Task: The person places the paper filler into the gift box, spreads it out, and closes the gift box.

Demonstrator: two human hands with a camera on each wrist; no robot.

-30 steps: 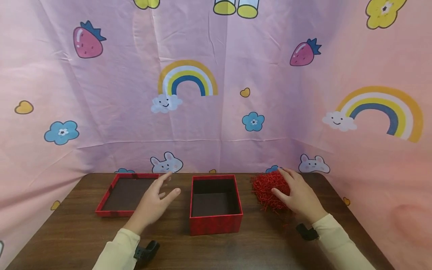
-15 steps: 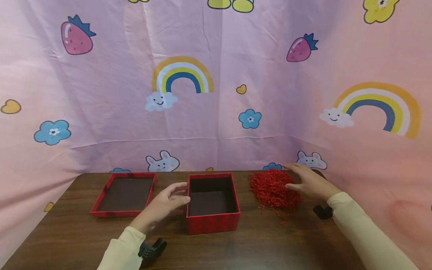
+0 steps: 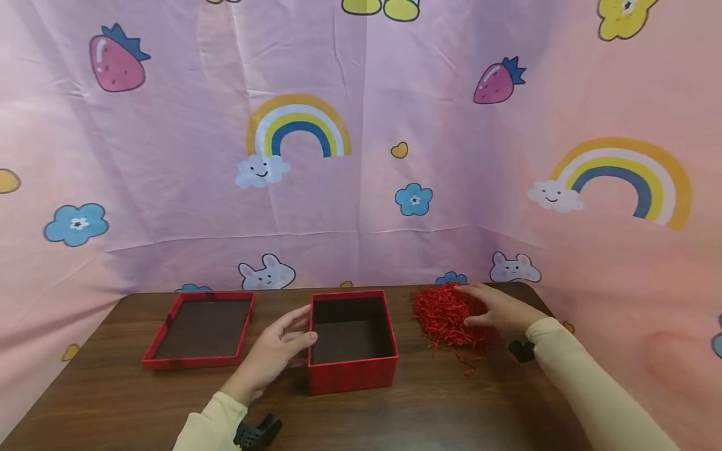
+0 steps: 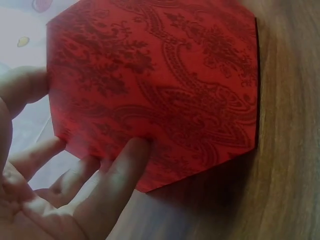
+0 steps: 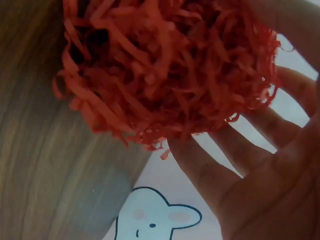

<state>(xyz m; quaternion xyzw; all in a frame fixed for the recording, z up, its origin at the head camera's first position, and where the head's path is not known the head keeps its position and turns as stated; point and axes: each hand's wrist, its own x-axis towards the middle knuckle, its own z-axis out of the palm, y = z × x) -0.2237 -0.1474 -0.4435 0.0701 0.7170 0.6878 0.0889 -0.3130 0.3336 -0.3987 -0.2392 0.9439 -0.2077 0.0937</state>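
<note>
A red box (image 3: 352,376) with a dark inside and a patterned outer wall stands open-topped in the middle of the table. My left hand (image 3: 271,354) is at its left side, fingers spread and fingertips right at the patterned wall (image 4: 165,85) in the left wrist view. To the right lies a heap of red shredded paper (image 3: 445,316). Over its right side my right hand (image 3: 502,310) reaches with spread, lightly bent fingers. In the right wrist view those fingers (image 5: 200,170) come up behind the edge of the shredded paper (image 5: 175,70), partly hidden by it.
A shallow red box lid (image 3: 205,329), dark inside, lies face up at the left of the brown table (image 3: 417,419). Cloth with printed rainbows and strawberries (image 3: 118,62) hangs behind the table and along its sides.
My left hand has moved right from between lid and box to the box's left side. The right hand swung out to the right, then came back in against the shredded paper.
</note>
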